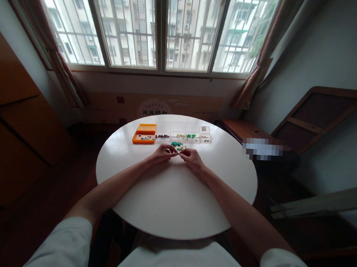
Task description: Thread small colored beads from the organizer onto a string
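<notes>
Showing a seated person at a round white table (pixel 174 205), seen from above the arms. The left hand (pixel 163 152) and the right hand (pixel 192 158) met beyond the table's middle, toward its far edge. Each had its fingers curled and its tips pinched close, and the tips of the two hands touched. Whether a piece sat between them could not be told, being too small to show.

Just past the fingertips, a small heap of loose pieces (pixel 177 145), mostly green and teal, lay on the bare tabletop. Along the far edge stood a row of clear boxes (pixel 184 137), several holding a few pieces grouped by colour: dark ones at the left, then pale, then green. At the left end of the row sat an orange tray (pixel 143 139) with some blue-green pieces in it, and an orange lid (pixel 147 128) lay just behind it.

By the look of it, the work was partway through, with some pieces already in the boxes and tray, each far from full, and the heap by the hands not yet dealt with.

Beyond the table were a barred window (pixel 160 29) and a printed cardboard box (pixel 152 106) below the sill.
</notes>
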`<action>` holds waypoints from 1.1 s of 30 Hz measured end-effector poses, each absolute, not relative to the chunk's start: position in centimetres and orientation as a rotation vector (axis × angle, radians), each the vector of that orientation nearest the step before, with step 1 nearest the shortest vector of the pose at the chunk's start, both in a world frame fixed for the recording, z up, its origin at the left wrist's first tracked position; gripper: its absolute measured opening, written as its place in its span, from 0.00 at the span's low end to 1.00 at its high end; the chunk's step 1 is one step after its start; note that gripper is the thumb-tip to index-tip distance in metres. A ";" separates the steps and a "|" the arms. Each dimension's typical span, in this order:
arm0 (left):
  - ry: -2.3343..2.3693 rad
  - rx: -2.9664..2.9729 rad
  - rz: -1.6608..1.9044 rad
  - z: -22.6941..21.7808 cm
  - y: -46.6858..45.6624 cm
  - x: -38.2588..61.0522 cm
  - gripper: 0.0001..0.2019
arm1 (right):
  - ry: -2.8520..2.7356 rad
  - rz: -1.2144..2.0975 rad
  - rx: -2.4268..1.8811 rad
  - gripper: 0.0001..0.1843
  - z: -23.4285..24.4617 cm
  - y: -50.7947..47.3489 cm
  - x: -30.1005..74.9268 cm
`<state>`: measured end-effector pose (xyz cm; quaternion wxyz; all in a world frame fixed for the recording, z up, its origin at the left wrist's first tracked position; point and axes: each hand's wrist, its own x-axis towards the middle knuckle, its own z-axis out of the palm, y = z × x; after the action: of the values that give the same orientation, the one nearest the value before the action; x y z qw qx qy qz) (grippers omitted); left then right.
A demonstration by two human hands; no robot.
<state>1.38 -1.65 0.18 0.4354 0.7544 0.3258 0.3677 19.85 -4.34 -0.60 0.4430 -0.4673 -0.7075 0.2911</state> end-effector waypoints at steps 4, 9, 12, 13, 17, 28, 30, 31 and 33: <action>0.806 1.879 0.917 0.2 -1.7 1.4 0.18 | -1.763 0.711 -1.175 0.10 -0.3 -4.6 19.7; 0.811 1.888 0.919 0.4 -1.8 1.4 0.18 | -1.771 0.708 -1.204 0.10 -0.1 -4.7 19.6; 0.806 1.893 0.922 0.3 -1.8 1.5 0.18 | -1.789 0.712 -1.196 0.12 -0.1 -4.7 19.6; 0.807 1.891 0.923 0.3 -1.8 1.5 0.18 | -1.796 0.711 -1.190 0.12 -0.1 -4.7 19.6; 0.805 1.892 0.920 0.1 -1.6 1.4 0.18 | -1.806 0.706 -1.172 0.14 -0.1 -4.7 19.7; 0.813 1.890 0.903 0.7 -2.1 1.6 0.17 | -1.790 0.680 -1.179 0.11 -0.1 -4.7 19.6; 0.814 1.899 0.901 0.7 -2.1 1.6 0.17 | -1.774 0.681 -1.193 0.12 -0.2 -4.6 19.7; 0.812 1.899 0.905 0.7 -2.1 1.6 0.16 | -1.760 0.682 -1.205 0.12 -0.3 -4.5 19.7; 0.809 1.890 0.919 0.7 -2.1 1.6 0.16 | -1.729 0.682 -1.236 0.14 -0.4 -4.4 19.7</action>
<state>1.64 -2.13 0.66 0.4303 0.7576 0.3242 0.3685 19.74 -4.37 -0.43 0.4390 -0.4976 -0.6959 0.2746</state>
